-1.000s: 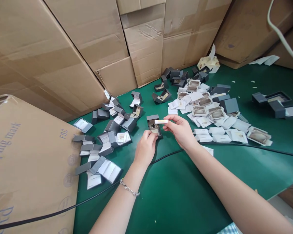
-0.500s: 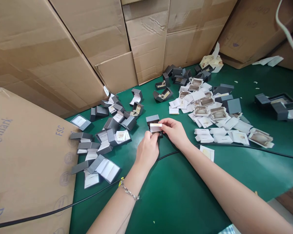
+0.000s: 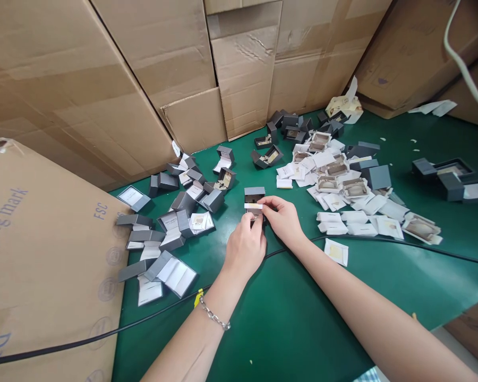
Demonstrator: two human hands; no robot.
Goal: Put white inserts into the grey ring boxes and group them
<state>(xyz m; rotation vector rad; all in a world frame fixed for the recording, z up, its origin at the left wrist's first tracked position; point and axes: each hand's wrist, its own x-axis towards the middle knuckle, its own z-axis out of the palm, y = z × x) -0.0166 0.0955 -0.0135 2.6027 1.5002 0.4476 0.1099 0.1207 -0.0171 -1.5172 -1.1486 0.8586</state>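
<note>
A small grey jewellery box [image 3: 254, 194] stands with its lid up on the green table [image 3: 295, 318], in the middle of the view. My left hand [image 3: 245, 246] is closed on the box's near side. My right hand [image 3: 282, 218] pinches a small white card [image 3: 253, 206] and holds it flat over the box's mouth. The box's inside is mostly hidden by the card and my fingers. A bracelet [image 3: 214, 316] hangs on my left wrist.
Several grey boxes [image 3: 175, 223] lie scattered at the left, and white cards and cream inserts [image 3: 342, 185] at the right. Big cardboard cartons [image 3: 143, 79] wall the back and left. A black cable [image 3: 103, 334] crosses the table.
My right hand brought the white card down from above the box onto its mouth. My left hand closed in on the box. The camera shifted slightly.
</note>
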